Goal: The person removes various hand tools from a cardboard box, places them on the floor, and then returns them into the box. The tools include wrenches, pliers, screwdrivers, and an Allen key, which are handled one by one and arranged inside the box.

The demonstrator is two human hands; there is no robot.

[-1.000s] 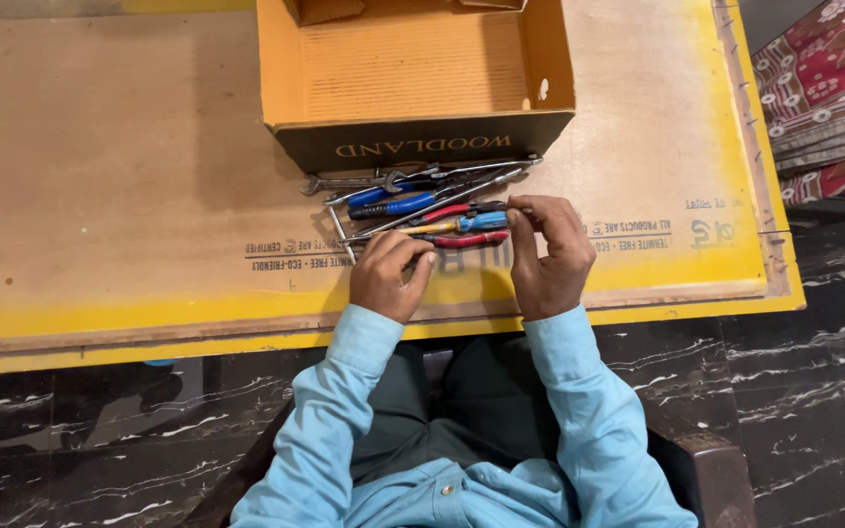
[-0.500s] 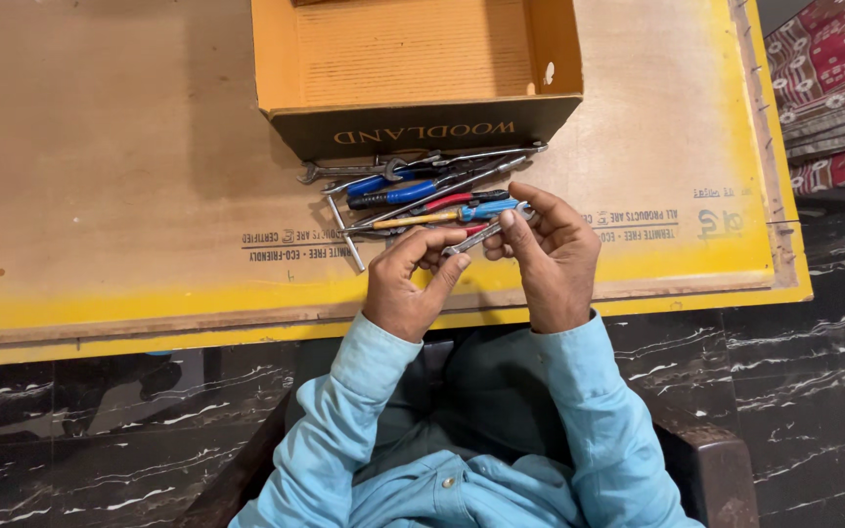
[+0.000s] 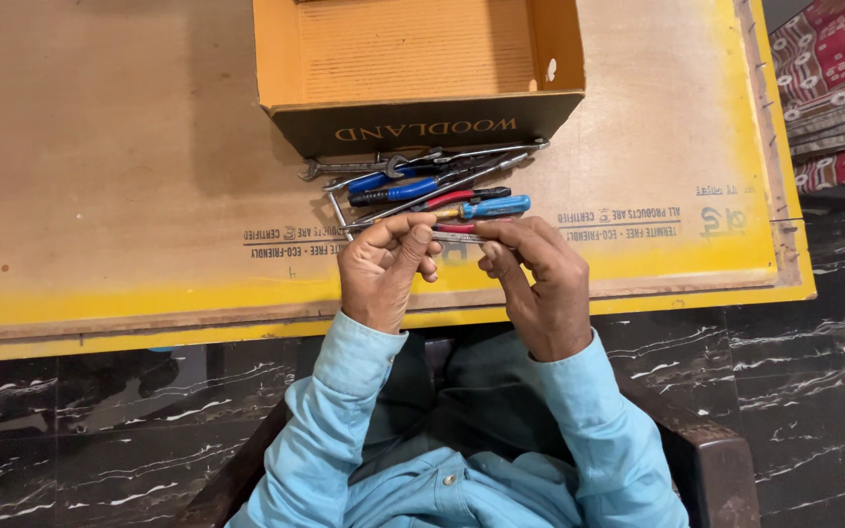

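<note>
My left hand (image 3: pixel 383 269) and my right hand (image 3: pixel 538 279) together pinch a thin metal tool (image 3: pixel 457 238) level between their fingertips, just above the board. Its handle is hidden by my fingers. Right behind the hands lies a pile of hand tools (image 3: pixel 422 186): a blue-handled screwdriver (image 3: pixel 491 207), a red-handled one (image 3: pixel 452 198), blue-gripped pliers (image 3: pixel 388 186), a wrench (image 3: pixel 344 168) and long steel rods. An open yellow cardboard box (image 3: pixel 286 68) with a dark front wall stands behind the pile.
The plywood board (image 3: pixel 100 176) with yellow edges rests on a black marble floor (image 3: pixel 814 372). Patterned red cloth (image 3: pixel 833 78) lies at the far right. Light blue sleeves (image 3: pixel 344 391) cover my arms.
Both hands have lifted off the tool pile and drawn nearer to me, now holding the thin metal tool between the fingertips. The camera has shifted slightly.
</note>
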